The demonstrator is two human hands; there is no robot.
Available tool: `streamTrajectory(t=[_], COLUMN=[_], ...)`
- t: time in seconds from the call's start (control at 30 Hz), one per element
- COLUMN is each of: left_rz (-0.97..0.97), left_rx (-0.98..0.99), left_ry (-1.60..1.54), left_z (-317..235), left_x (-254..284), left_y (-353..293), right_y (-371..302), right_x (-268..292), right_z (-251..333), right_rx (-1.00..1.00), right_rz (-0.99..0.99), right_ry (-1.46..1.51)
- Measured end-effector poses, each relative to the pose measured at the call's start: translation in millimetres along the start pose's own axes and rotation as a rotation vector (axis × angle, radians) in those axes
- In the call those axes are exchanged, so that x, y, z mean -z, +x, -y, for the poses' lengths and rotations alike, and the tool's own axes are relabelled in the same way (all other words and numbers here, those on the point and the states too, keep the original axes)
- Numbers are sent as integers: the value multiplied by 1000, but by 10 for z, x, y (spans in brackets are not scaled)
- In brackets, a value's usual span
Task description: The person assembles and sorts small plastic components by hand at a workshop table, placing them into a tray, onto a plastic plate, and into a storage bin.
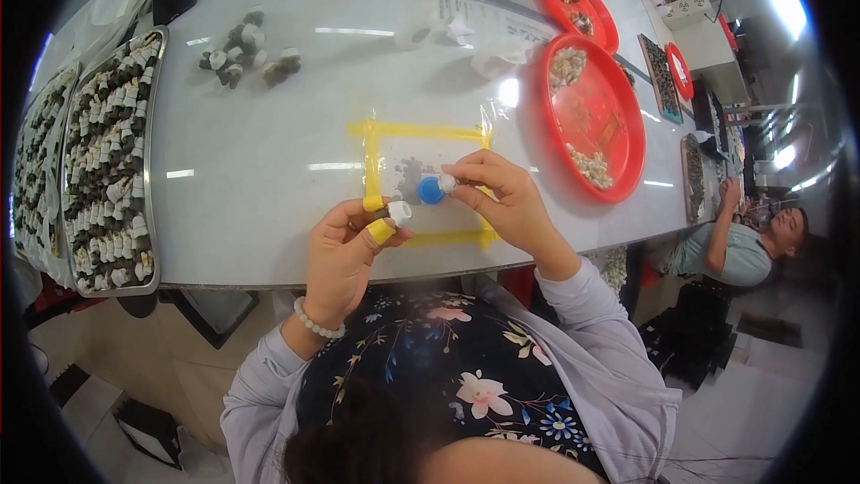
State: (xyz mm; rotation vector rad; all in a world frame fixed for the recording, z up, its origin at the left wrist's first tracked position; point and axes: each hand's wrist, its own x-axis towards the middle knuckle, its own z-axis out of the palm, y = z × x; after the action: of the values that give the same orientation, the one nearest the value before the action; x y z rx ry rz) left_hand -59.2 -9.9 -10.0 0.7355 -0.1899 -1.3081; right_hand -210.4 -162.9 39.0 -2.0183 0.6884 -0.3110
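My left hand, with yellow tape wrapped on its fingertips, is closed around a small white-and-dark figurine. Its white end points up and to the right. To its right, my right hand pinches a small white piece between thumb and fingers. That piece is at the right edge of a round blue cap or dish; whether they touch I cannot tell. The blue dish lies within a yellow tape square on the tabletop, beside a dark smudged patch.
A metal tray of several small figurines stands at the left. Loose dark-and-white figurines lie at the back left. Red trays with small pale pieces are at the right. Other people sit farther right.
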Motion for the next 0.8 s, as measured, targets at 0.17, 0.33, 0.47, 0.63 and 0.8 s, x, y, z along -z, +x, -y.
streamTrajectory(t=[0.17,0.33,0.47,0.63,0.8], left_rz=[-9,-11,-13,-10,-16], left_rx=[7,15,2,-4,-15], left_ry=[16,50,52,40,84], left_z=[8,15,29,47,92], left_x=[-23,-35,-18,3,26], left_y=[21,25,19,23,27], right_y=[-23,-6,19,36,43], right_x=[-32,-49,-97,-140,-135], right_z=[39,143,215,229,208], right_rx=[-77,-60,25,99,144], right_rz=[39,98,105,103,142], right_ry=[204,166,145,98,38])
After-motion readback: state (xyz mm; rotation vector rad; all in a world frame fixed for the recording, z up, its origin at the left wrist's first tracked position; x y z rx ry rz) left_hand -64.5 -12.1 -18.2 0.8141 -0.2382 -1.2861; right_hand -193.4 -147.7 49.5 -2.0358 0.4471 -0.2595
